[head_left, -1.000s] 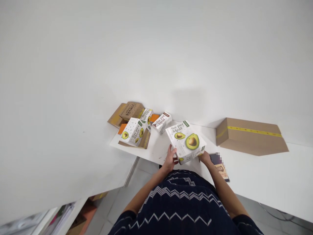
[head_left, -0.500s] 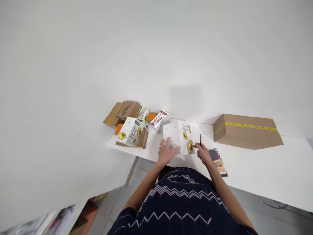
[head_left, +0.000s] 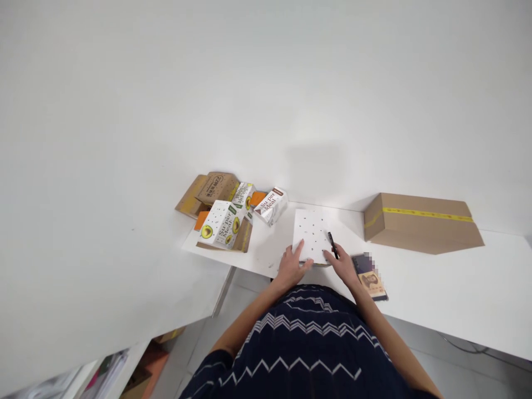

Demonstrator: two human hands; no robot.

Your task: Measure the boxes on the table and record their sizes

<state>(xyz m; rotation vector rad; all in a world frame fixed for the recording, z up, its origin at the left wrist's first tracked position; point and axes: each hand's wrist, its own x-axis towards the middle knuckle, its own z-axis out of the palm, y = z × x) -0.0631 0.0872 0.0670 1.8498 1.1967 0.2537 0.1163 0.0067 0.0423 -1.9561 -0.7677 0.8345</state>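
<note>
White box (head_left: 310, 234) turned dotted-side up, left hand (head_left: 290, 268) splayed on it, right hand (head_left: 344, 266) clamped on pen (head_left: 332, 243)

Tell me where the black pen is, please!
In the head view, the black pen is in the right hand, by the right edge of the white speckled box and left of the big brown carton.

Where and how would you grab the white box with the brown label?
I'd grip the white box mid-length, coming from above and slightly from the right, fingers across its two long sides. It looks longer than wide, and its right side faces bare tabletop. The orange item sits close at its left, so go shallow there.
</note>
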